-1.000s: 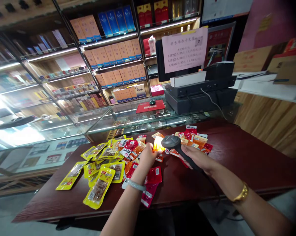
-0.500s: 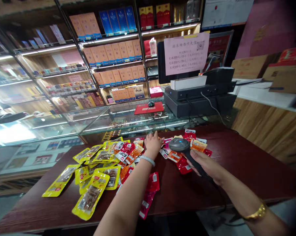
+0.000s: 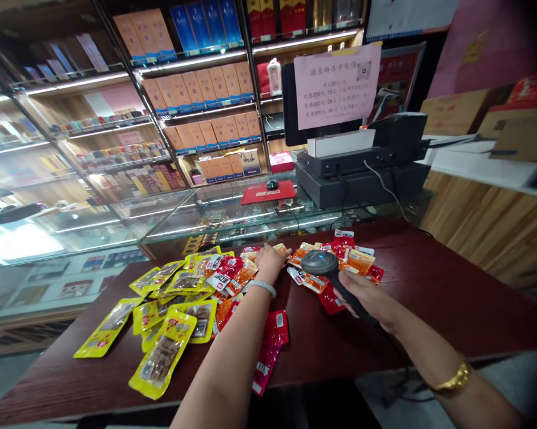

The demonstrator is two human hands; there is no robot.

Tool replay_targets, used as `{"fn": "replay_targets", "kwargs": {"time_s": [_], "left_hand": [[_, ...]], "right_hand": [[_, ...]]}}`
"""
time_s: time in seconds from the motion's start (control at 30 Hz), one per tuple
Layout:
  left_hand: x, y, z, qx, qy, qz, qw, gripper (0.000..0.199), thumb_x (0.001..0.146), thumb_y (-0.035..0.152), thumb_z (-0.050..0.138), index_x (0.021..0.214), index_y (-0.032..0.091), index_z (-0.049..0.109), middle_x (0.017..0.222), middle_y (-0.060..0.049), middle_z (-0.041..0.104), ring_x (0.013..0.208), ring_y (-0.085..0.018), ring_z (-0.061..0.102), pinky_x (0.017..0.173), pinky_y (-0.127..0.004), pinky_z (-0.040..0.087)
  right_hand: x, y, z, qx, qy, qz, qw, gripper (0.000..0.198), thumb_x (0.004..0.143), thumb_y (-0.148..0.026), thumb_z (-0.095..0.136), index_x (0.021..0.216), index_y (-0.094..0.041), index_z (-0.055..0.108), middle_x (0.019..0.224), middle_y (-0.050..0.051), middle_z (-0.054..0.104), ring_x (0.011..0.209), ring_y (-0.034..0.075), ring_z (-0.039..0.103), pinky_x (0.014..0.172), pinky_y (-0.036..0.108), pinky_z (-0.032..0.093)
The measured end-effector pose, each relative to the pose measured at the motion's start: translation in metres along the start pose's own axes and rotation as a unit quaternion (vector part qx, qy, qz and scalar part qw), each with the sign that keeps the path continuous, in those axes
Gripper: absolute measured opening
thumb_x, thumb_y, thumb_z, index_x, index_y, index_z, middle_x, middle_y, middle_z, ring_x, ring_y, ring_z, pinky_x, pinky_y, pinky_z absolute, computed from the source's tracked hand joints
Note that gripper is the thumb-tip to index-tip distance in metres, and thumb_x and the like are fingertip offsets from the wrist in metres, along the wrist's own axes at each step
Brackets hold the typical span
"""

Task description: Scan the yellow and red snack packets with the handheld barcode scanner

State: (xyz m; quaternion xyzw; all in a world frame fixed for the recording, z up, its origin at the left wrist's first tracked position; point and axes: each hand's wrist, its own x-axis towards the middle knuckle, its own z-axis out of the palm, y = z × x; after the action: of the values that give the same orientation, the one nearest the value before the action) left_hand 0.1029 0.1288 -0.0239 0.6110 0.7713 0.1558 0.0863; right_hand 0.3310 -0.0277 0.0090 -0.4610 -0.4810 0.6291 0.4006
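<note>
My right hand (image 3: pixel 362 291) is wrapped round the handle of a dark grey barcode scanner (image 3: pixel 319 262), its head over a pile of red and orange snack packets (image 3: pixel 360 260). Farther left, my left hand (image 3: pixel 271 262) has its fingers curled at an orange snack packet (image 3: pixel 279 248); the fingertips are partly hidden. Beside that hand lie more red and orange packets (image 3: pixel 226 274). Yellow snack packets (image 3: pixel 164 357) with clear windows are heaped to the left. Near my left forearm are a red packet (image 3: pixel 277 326) and a magenta packet (image 3: pixel 265 366).
The packets lie on a dark red-brown table (image 3: pixel 411 292). Beyond it stand a glass display counter (image 3: pixel 224 220), a red mouse pad (image 3: pixel 268 192) and a monitor with a pink notice (image 3: pixel 337 86) above a black cash drawer (image 3: pixel 358 186). Boxed goods fill the back shelves.
My left hand has shifted slightly left, and an orange packet now shows at its fingers. The scanner in my right hand has moved a little left. The view has tilted slightly.
</note>
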Motion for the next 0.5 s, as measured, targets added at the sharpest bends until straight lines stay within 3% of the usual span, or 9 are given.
{"fn": "replay_targets", "kwargs": {"time_s": [0.07,0.17,0.23,0.37,0.5], "left_hand": [[0.002,0.008,0.0,0.002,-0.005,0.0,1.0,0.098,0.07,0.064,0.073,0.14,0.003,0.042,0.127,-0.026,0.061,0.126,-0.038,0.053,0.103,-0.043,0.04],[0.003,0.016,-0.003,0.008,-0.039,-0.01,0.999,0.114,0.065,0.047,0.083,0.152,0.005,0.023,0.124,-0.027,0.062,0.122,-0.038,0.057,0.099,-0.043,0.042],[0.002,0.015,-0.004,-0.002,-0.031,-0.004,1.0,0.122,0.064,0.037,0.086,0.156,0.008,0.011,0.127,-0.028,0.059,0.121,-0.037,0.058,0.098,-0.041,0.043],[-0.003,0.001,-0.006,-0.069,-0.027,0.005,0.997,0.137,0.057,0.029,0.09,0.158,0.013,-0.001,0.135,-0.032,0.051,0.123,-0.037,0.057,0.095,-0.04,0.045],[-0.006,-0.014,-0.001,-0.168,-0.067,-0.003,0.984,0.139,0.057,0.022,0.089,0.157,0.014,-0.008,0.124,-0.024,0.063,0.113,-0.031,0.063,0.09,-0.037,0.048]], "right_hand": [[-0.001,0.0,0.0,-0.001,0.001,-0.005,1.0,0.055,0.08,-0.075,0.058,0.078,-0.021,0.048,0.057,-0.008,0.046,0.042,0.006,0.038,0.041,0.02,0.029],[-0.002,0.0,-0.001,-0.003,0.0,-0.016,1.0,0.054,0.082,-0.074,0.057,0.076,-0.021,0.046,0.057,-0.008,0.046,0.042,0.006,0.037,0.042,0.02,0.028],[-0.003,0.0,-0.001,0.002,-0.001,-0.017,1.0,0.054,0.082,-0.074,0.057,0.076,-0.022,0.046,0.057,-0.008,0.046,0.042,0.006,0.037,0.042,0.021,0.028],[-0.004,0.001,0.001,0.01,0.013,-0.007,1.0,0.055,0.079,-0.076,0.059,0.077,-0.022,0.048,0.058,-0.007,0.047,0.043,0.007,0.039,0.042,0.021,0.028],[-0.006,0.005,0.003,0.019,0.009,-0.015,1.0,0.056,0.077,-0.076,0.061,0.075,-0.022,0.048,0.057,-0.008,0.046,0.041,0.007,0.038,0.041,0.021,0.027]]}}
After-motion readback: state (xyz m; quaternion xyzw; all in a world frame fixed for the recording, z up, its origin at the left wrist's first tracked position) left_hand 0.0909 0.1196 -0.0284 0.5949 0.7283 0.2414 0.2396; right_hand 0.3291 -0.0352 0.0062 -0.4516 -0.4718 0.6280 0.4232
